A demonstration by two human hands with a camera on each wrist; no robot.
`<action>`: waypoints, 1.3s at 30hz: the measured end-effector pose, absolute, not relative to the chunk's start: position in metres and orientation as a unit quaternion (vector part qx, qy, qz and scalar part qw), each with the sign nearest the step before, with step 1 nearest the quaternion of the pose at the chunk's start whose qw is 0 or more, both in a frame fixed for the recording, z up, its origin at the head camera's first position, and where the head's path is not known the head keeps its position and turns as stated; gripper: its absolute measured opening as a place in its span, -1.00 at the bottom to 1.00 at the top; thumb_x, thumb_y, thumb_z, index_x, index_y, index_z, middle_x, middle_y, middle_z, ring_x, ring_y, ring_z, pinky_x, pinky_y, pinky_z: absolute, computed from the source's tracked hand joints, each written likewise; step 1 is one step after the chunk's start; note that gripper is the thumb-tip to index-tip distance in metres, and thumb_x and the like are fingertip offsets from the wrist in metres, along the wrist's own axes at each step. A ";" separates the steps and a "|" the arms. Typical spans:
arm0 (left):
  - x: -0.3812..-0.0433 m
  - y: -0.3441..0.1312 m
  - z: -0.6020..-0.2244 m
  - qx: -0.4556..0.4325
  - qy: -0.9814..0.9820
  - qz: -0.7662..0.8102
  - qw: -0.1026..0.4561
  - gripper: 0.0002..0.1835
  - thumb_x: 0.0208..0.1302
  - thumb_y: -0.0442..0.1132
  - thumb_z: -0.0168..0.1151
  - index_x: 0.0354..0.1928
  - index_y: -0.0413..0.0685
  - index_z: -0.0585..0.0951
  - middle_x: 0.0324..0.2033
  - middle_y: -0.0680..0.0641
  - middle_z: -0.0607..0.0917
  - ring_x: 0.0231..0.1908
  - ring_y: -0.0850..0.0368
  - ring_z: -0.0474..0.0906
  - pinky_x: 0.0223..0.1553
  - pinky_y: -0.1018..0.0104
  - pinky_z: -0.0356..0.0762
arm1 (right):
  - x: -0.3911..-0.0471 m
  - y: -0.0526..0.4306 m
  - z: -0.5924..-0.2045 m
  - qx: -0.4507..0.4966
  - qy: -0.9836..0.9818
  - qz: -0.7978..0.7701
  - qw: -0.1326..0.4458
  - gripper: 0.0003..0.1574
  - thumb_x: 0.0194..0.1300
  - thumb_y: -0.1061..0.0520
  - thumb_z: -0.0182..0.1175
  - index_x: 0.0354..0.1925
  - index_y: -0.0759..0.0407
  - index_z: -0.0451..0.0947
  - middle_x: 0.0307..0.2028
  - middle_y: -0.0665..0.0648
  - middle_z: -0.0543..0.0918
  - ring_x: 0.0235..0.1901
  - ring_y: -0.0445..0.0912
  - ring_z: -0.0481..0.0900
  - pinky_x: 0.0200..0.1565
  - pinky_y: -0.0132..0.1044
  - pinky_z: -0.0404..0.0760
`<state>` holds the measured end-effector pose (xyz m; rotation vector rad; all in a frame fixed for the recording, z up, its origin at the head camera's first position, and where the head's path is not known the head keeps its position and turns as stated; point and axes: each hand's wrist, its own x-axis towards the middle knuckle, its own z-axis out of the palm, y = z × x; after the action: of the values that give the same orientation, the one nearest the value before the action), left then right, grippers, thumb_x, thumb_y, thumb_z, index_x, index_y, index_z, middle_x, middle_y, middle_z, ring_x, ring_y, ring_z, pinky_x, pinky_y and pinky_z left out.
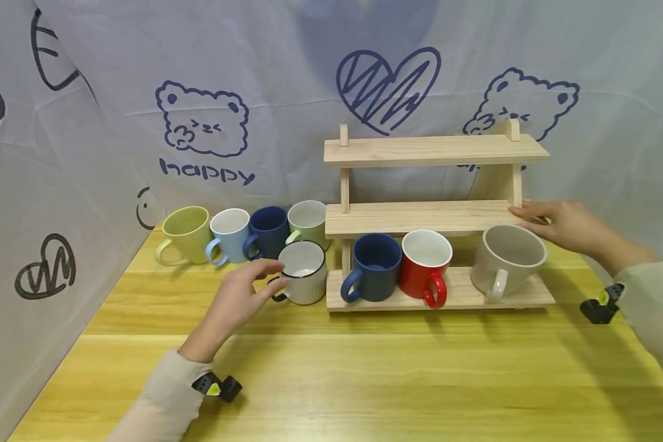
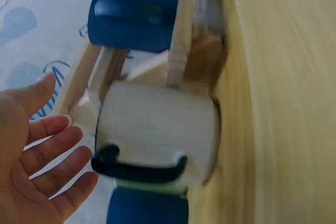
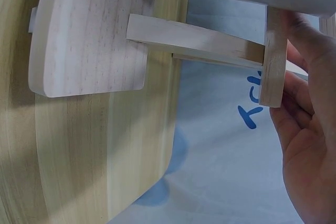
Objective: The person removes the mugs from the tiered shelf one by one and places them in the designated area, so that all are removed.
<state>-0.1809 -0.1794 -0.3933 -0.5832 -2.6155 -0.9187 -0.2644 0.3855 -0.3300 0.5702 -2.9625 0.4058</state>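
My left hand point(image 1: 234, 301) is beside a white ribbed mug point(image 1: 309, 288) with a black rim and black handle, its fingers spread and loosely bent. A gap shows between fingers and mug in the left wrist view. My right hand point(image 1: 574, 230) grips the right end of the middle tier of a three-tier wooden shelf point(image 1: 409, 216), thumb and fingers on either side of the board point(image 3: 273, 72). On the lowest tier stand a dark blue mug point(image 1: 377, 270), a red mug point(image 1: 420, 270) with a white inside, and a wide beige mug point(image 1: 505, 261).
Left of the shelf, along the back, stand a yellow-green mug point(image 1: 190, 236), a light blue mug point(image 1: 231, 236), another dark blue mug point(image 1: 271, 233) and a pale green mug point(image 1: 312, 224). A printed cloth point(image 1: 287, 116) hangs behind the wooden table point(image 1: 364, 374).
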 end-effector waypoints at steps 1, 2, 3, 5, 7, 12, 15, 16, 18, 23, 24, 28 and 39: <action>-0.180 -0.177 -0.391 -0.212 -0.909 -0.324 0.154 -0.65 0.27 -0.07 0.36 0.00 -0.12 0.66 -0.11 -0.07 0.72 -0.10 0.00 0.64 -0.08 0.02 0.62 | -0.264 0.385 -0.330 0.187 -0.972 0.133 0.048 -0.46 0.43 -0.04 0.16 0.26 0.19 0.48 0.24 0.39 0.42 0.10 0.46 0.42 0.04 0.39 0.38; -0.179 -0.174 -0.390 -0.220 -0.906 -0.327 0.154 -0.65 0.26 -0.08 0.37 0.00 -0.12 0.66 -0.10 -0.06 0.72 -0.10 0.00 0.63 -0.08 0.03 0.62 | -0.264 0.385 -0.330 0.187 -0.972 0.132 0.048 -0.46 0.43 -0.04 0.16 0.26 0.19 0.48 0.24 0.39 0.42 0.10 0.46 0.42 0.04 0.39 0.38; -0.178 -0.171 -0.388 -0.228 -0.903 -0.331 0.153 -0.65 0.25 -0.09 0.38 0.00 -0.11 0.67 -0.10 -0.05 0.72 -0.10 0.01 0.63 -0.07 0.04 0.62 | -0.264 0.384 -0.330 0.187 -0.972 0.131 0.048 -0.46 0.43 -0.04 0.16 0.26 0.19 0.48 0.24 0.39 0.43 0.10 0.45 0.42 0.04 0.39 0.39; -0.177 -0.164 -0.386 -0.243 -0.897 -0.336 0.153 -0.64 0.23 -0.09 0.39 0.01 -0.11 0.66 -0.08 -0.03 0.71 -0.08 0.02 0.63 -0.06 0.06 0.61 | -0.264 0.384 -0.330 0.188 -0.972 0.133 0.051 -0.47 0.43 -0.03 0.17 0.25 0.20 0.49 0.23 0.39 0.43 0.10 0.45 0.43 0.03 0.38 0.40; -0.176 -0.158 -0.385 -0.255 -0.893 -0.339 0.151 -0.63 0.22 -0.08 0.39 0.01 -0.09 0.66 -0.07 -0.02 0.71 -0.07 0.02 0.62 -0.04 0.08 0.60 | -0.264 0.384 -0.330 0.189 -0.971 0.134 0.053 -0.48 0.43 -0.02 0.17 0.24 0.21 0.50 0.22 0.39 0.44 0.09 0.44 0.44 0.03 0.37 0.41; -0.175 -0.144 -0.382 -0.274 -0.888 -0.339 0.143 -0.59 0.21 -0.07 0.40 0.05 -0.08 0.65 -0.03 -0.03 0.70 -0.02 0.02 0.61 -0.01 0.08 0.58 | -0.266 0.385 -0.330 0.188 -0.971 0.135 0.051 -0.47 0.43 -0.02 0.16 0.25 0.20 0.49 0.23 0.39 0.43 0.09 0.45 0.44 0.03 0.37 0.40; -0.175 -0.137 -0.381 -0.281 -0.886 -0.341 0.138 -0.59 0.20 -0.06 0.41 0.05 -0.08 0.64 -0.03 -0.02 0.70 0.02 0.05 0.60 0.04 0.07 0.55 | -0.267 0.384 -0.330 0.184 -0.973 0.134 0.045 -0.46 0.43 -0.05 0.16 0.26 0.19 0.48 0.24 0.39 0.42 0.12 0.44 0.41 0.04 0.38 0.39; -0.175 -0.134 -0.381 -0.284 -0.886 -0.340 0.137 -0.58 0.20 -0.06 0.41 0.05 -0.08 0.64 -0.03 -0.02 0.70 0.02 0.05 0.59 0.06 0.08 0.54 | -0.267 0.384 -0.330 0.183 -0.973 0.134 0.044 -0.46 0.43 -0.05 0.16 0.26 0.19 0.48 0.24 0.39 0.42 0.13 0.44 0.40 0.05 0.38 0.39; -0.176 -0.130 -0.383 -0.291 -0.886 -0.335 0.136 -0.58 0.21 -0.05 0.41 0.04 -0.08 0.64 -0.03 -0.01 0.69 0.03 0.06 0.59 0.09 0.08 0.53 | -0.267 0.384 -0.331 0.183 -0.973 0.135 0.044 -0.46 0.43 -0.04 0.17 0.25 0.19 0.49 0.23 0.39 0.43 0.14 0.44 0.40 0.05 0.38 0.39; -0.178 -0.121 -0.386 -0.319 -0.884 -0.300 0.163 -0.55 0.18 0.00 0.42 0.03 -0.09 0.64 -0.06 -0.01 0.70 0.00 0.07 0.60 0.07 0.12 0.55 | -0.267 0.385 -0.331 0.188 -0.972 0.134 0.053 -0.48 0.42 0.00 0.18 0.24 0.20 0.50 0.22 0.39 0.44 0.12 0.44 0.41 0.05 0.37 0.39; -0.178 -0.119 -0.386 -0.324 -0.883 -0.296 0.166 -0.55 0.17 0.01 0.43 0.02 -0.10 0.64 -0.07 -0.02 0.70 -0.01 0.06 0.60 0.06 0.12 0.55 | -0.267 0.385 -0.331 0.188 -0.972 0.133 0.053 -0.48 0.42 -0.01 0.18 0.24 0.20 0.50 0.22 0.39 0.44 0.12 0.44 0.41 0.05 0.38 0.39; -0.181 -0.111 -0.387 -0.340 -0.880 -0.289 0.166 -0.53 0.16 0.01 0.44 0.01 -0.13 0.63 -0.11 -0.04 0.70 -0.07 0.03 0.62 0.01 0.13 0.58 | -0.266 0.385 -0.331 0.186 -0.972 0.133 0.049 -0.47 0.43 -0.02 0.17 0.25 0.20 0.49 0.23 0.39 0.43 0.13 0.45 0.40 0.06 0.39 0.37; -0.184 -0.093 -0.394 -0.340 -0.877 -0.286 0.181 -0.53 0.14 0.02 0.44 0.02 -0.09 0.63 -0.22 0.01 0.65 -0.46 0.18 0.47 -0.43 0.37 0.46 | -0.265 0.385 -0.330 0.184 -0.973 0.132 0.045 -0.46 0.43 -0.04 0.16 0.25 0.20 0.48 0.24 0.38 0.42 0.14 0.44 0.40 0.08 0.39 0.35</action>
<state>-0.1839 -0.0926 -0.3942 -0.9589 -2.4780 -0.8084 -0.2653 0.3847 -0.3299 0.5612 -2.9719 0.4021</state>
